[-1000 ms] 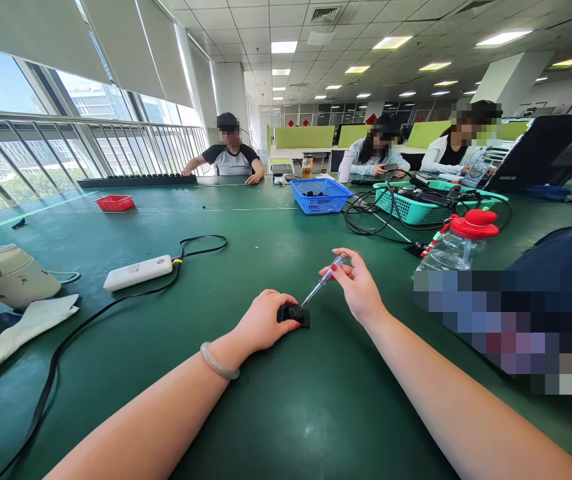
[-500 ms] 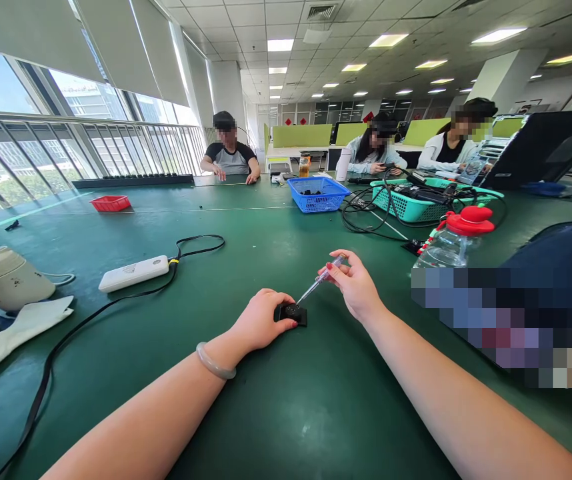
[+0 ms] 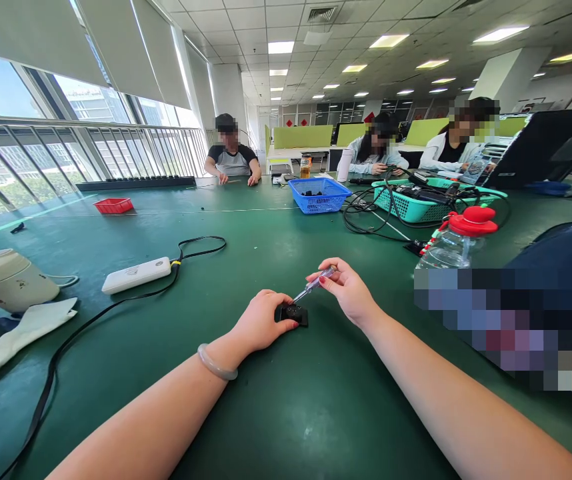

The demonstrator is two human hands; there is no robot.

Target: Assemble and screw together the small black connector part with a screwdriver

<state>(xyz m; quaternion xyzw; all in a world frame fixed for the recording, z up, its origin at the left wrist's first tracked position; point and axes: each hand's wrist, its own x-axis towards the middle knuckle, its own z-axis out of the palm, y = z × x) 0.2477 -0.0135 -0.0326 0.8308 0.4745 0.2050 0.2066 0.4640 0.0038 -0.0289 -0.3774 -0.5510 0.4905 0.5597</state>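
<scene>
In the middle of the green table lies a small black part (image 3: 298,315), with small dots on its upper face. My left hand (image 3: 263,319) grips its left end between thumb and fingers, pressing it on the tabletop. A screwdriver (image 3: 315,285) with a clear, purplish handle is pinched in my right hand (image 3: 346,288). Its shaft slants down to the left, and the tip is at the far edge of the black part. Whether the tip sits in a screw is too small to tell.
A white power strip (image 3: 137,275) with a black cable lies to the left. Beyond are a red tray (image 3: 114,206), a blue basket (image 3: 320,195) and a teal basket (image 3: 406,210) full of cables. A red-lidded bottle (image 3: 459,240) stands right. Several people sit across the table.
My right hand has moved slightly down and left along the screwdriver, which now slants lower, its tip shifted a little left on the black part. My left hand keeps its hold.
</scene>
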